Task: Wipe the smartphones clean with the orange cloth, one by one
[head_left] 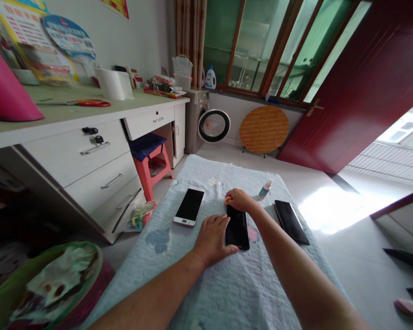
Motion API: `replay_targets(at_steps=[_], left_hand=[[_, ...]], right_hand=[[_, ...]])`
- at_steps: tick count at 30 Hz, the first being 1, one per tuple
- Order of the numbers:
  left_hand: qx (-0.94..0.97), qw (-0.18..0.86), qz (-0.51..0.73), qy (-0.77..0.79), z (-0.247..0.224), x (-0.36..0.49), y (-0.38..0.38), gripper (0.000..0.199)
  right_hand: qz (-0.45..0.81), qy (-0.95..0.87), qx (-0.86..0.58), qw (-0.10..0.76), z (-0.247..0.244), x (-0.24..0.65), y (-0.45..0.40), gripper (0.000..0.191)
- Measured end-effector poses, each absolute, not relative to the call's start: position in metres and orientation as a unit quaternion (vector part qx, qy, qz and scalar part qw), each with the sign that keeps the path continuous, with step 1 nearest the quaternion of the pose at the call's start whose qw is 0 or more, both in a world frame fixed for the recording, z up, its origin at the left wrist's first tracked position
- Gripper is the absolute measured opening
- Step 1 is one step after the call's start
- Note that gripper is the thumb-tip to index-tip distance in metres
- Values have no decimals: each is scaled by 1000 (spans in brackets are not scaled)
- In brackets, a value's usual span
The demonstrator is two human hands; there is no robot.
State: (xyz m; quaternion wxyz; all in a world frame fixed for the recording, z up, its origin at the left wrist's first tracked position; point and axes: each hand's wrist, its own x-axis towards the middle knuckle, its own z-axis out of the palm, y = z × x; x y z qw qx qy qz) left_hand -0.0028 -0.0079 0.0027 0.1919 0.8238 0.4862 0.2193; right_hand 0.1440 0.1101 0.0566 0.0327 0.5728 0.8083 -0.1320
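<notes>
Left phone, middle phone, bottle farther right, all on 1 cloth

Place: somebody's home, pretty clearly a lived-in room
Laundry corner: grey front-loading washing machine, round glass door hanging open, white-and-blue plastic detergent bottle nearby
Furniture: white desk with metal-handled drawers, coral plastic stool beside it
Far wall: brown-framed glass window, brown patterned fabric curtain
Floor: round green-and-pink bin stuffed with crumpled white paper
</notes>
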Motion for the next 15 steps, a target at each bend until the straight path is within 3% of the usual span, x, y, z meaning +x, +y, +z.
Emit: replay_targets(at_steps=[8,15], left_hand=[[789,197,300,498,1,1,-8,119],[785,195,277,519,-4,2,-8,124]], right_hand=[[-114,834,539,28,55,144,77,29],[-113,858,500,47,54,141,39,26]])
